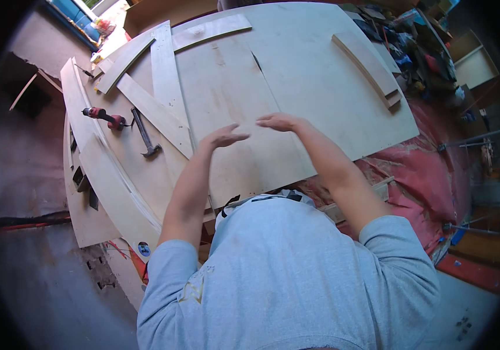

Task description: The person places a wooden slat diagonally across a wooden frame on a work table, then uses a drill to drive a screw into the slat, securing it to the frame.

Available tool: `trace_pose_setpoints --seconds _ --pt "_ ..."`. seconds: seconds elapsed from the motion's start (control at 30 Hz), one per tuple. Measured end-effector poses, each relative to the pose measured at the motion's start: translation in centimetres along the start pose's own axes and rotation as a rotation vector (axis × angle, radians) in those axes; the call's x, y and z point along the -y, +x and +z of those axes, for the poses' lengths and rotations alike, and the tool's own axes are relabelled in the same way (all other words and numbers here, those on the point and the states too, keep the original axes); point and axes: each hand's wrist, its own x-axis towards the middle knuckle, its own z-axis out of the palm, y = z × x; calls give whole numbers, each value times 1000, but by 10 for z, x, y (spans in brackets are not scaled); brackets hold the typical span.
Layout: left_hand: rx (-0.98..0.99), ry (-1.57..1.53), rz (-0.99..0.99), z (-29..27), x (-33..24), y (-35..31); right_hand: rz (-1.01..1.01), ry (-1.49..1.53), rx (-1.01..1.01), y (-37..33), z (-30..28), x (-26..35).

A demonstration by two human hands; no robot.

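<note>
My left hand (225,136) is open over the large pale wooden panel (296,81), its fingers stretched toward the right and nothing in them. Facing it across a small gap, my right hand (277,121) is also open and holds nothing. Whether either hand touches the panel I cannot tell. Left of my left hand, a claw hammer (145,133) with a dark handle lies on the wood. Beyond it rests a red and black cordless drill (105,116). A long wooden strip (153,111) slants across the panel between the hammer and my left hand.
Curved wooden pieces (212,32) lie at the panel's far side, and a thicker curved stack (366,70) sits at its right. Red sheeting (419,157) covers something at the right, below clutter (419,52) and metal clamps (477,143). A long wooden board (107,169) runs along the left.
</note>
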Motion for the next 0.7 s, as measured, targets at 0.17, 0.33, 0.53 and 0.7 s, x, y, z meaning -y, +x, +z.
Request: trace_pose_setpoints --seconds 0.17,0.33,0.53,0.7 --pt "-179 -685 -450 -50 54 -56 294 195 -40 -28 -61 -100" --pt "-337 -1091 -391 -23 40 -74 324 758 -119 -18 -47 -66" --pt "-329 -1353 -465 89 14 -94 455 1049 -120 -63 32 -76" --pt "-393 -1444 -632 174 13 -148 576 1159 -22 -113 71 -76"
